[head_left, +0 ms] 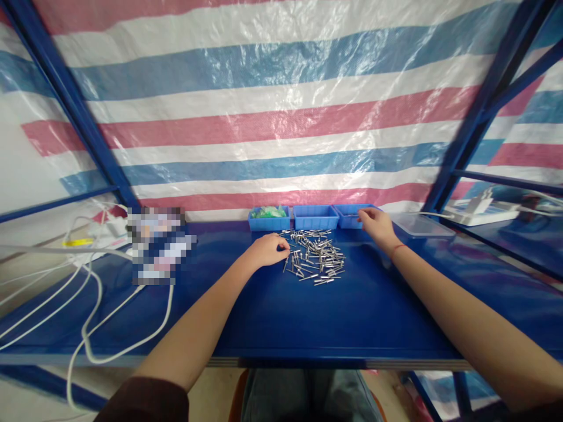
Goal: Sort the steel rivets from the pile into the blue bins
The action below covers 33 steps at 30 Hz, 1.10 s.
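A loose pile of silvery blind rivets (323, 252) is spread over the blue tabletop. My left hand (266, 251) rests at the pile's left edge, its fingers curled and pinched beside some rivets; what is between the fingertips cannot be made out. Over the right-hand blue bin (347, 221) is my right hand (377, 226), thumb and fingers drawn together at the bin's right part. Anything in that pinch is too small to tell. The middle blue bin (315, 218) stands directly behind the pile. To its left, another blue bin (269, 224) holds green plastic-looking material (268, 211).
A clear flat lid (422, 225) lies right of the bins. White cables (99, 328) loop across the table's left side, near a pixelated item (160, 243). A power strip (481, 212) is at the right. Blue frame posts (466, 123) and striped sheeting (281, 117) enclose the table.
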Available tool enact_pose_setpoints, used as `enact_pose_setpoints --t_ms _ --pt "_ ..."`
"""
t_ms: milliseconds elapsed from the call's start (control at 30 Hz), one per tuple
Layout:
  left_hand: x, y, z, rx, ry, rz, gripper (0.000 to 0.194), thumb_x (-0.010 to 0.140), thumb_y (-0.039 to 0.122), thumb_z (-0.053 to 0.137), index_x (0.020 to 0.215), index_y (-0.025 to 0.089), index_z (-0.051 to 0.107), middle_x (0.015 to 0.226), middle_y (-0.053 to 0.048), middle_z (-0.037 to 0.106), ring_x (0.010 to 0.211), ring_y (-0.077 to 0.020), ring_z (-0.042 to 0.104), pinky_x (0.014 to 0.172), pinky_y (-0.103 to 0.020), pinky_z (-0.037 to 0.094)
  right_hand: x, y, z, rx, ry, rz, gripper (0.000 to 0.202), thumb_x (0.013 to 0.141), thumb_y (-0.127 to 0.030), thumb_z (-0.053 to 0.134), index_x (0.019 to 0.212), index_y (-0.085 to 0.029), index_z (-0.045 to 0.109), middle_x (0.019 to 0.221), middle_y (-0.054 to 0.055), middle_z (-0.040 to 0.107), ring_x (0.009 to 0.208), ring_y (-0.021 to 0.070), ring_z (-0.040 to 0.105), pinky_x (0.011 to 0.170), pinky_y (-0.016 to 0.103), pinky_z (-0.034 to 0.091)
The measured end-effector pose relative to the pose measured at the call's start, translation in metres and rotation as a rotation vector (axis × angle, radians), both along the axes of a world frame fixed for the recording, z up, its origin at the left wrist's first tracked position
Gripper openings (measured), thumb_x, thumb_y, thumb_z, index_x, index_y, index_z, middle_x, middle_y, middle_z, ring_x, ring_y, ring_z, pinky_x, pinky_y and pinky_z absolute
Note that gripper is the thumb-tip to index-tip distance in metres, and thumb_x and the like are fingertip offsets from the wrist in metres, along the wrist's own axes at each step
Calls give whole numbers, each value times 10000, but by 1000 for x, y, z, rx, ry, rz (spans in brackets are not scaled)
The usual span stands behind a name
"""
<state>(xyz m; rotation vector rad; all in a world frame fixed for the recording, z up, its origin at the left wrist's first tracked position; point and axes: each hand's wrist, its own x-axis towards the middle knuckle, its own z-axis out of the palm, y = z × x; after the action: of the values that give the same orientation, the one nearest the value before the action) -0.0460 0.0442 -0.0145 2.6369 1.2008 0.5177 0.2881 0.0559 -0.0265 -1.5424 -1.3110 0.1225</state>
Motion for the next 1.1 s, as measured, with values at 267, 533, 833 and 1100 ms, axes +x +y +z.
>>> enact_pose_setpoints --t_ms 267,533,833,1100 --pt "6 -7 2 69 102 -30 184 838 193 493 799 166 671 874 -53 660 887 -184 589 808 -282 435 -59 -26 11 -26 -100 228 322 783 -367 485 929 -137 657 767 74 672 567 153 563 547 278 439" --pt "8 -9 -2 50 26 -9 122 825 159 519 856 157 636 901 -68 648 882 -193 592 841 -319 444 -105 -53 13 -4 -263 522 252 815 -322 493 904 -166 670 809 51 693 668 175 612 653 310 474" --pt "30 -24 2 -273 -688 -49 184 849 229 518 1016 163 559 870 -35 648 786 -132 605 763 -272 471 -127 -62 11 -81 68 699 317 739 -433 627 905 -169 687 842 60 694 610 142 577 570 286 480" --pt "41 -41 10 -641 -1031 -45 179 807 251 596 934 178 493 816 6 585 727 -77 557 654 -197 446 -138 -79 26 -107 347 769 309 713 -444 661 854 -169 647 648 -16 596 509 79 474 482 222 382"
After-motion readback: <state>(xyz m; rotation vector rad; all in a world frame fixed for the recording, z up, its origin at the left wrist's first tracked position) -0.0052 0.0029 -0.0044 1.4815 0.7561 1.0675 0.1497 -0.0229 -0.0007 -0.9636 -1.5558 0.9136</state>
